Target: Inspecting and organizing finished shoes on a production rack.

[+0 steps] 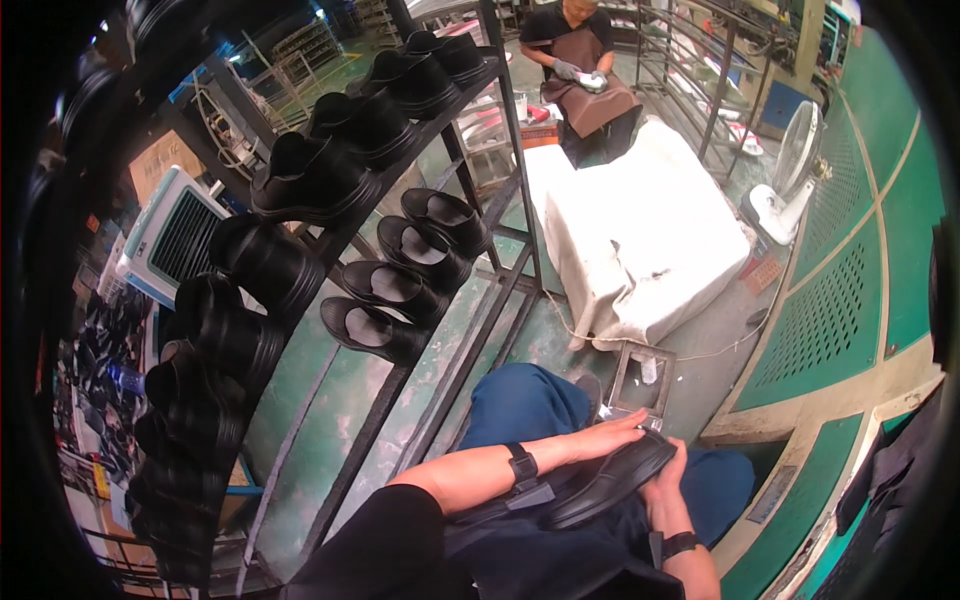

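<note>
Black shoe (612,478) — left hand (600,438) flat on top, right hand (668,490) fingers beneath.

I see both hands on a black shoe (612,478) in the lap — left hand (600,438) flat on top, right hand (667,490) beneath; shoe rack (395,375) alongside.
</note>
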A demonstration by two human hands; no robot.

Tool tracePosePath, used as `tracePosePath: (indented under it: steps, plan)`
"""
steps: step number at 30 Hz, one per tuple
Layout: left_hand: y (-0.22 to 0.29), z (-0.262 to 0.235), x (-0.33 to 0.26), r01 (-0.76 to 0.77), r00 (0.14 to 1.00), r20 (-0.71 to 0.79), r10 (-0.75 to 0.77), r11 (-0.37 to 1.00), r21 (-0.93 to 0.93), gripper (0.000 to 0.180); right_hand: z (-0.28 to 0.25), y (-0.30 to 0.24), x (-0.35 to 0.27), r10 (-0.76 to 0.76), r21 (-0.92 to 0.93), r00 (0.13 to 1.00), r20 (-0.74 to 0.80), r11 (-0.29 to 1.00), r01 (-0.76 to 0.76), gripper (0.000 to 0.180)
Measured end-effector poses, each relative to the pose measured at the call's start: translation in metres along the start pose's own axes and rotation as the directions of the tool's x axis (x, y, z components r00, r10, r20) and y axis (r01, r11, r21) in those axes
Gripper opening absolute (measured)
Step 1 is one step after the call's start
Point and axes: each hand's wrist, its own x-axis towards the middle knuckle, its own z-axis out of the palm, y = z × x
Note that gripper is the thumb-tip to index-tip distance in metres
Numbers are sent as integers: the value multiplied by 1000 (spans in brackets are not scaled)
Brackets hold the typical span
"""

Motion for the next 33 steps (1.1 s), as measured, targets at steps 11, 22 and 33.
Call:
tracePosePath:
  steps: [11,22,33]
  plan:
    - [3,-1,11,55,998,-6,-55,998,-4,81,48,-27,-27,-251,-568,961,116,777,272,46]
    - [3,4,34,193,934,-130,-332,779,-597,71,73,-37,-28,-169,-549,838,519,686,478,34]
    - [10,15,39,-79,989,-146,-10,802,-592,37,76,-17,-37,-384,-520,671,634,431,738,32]
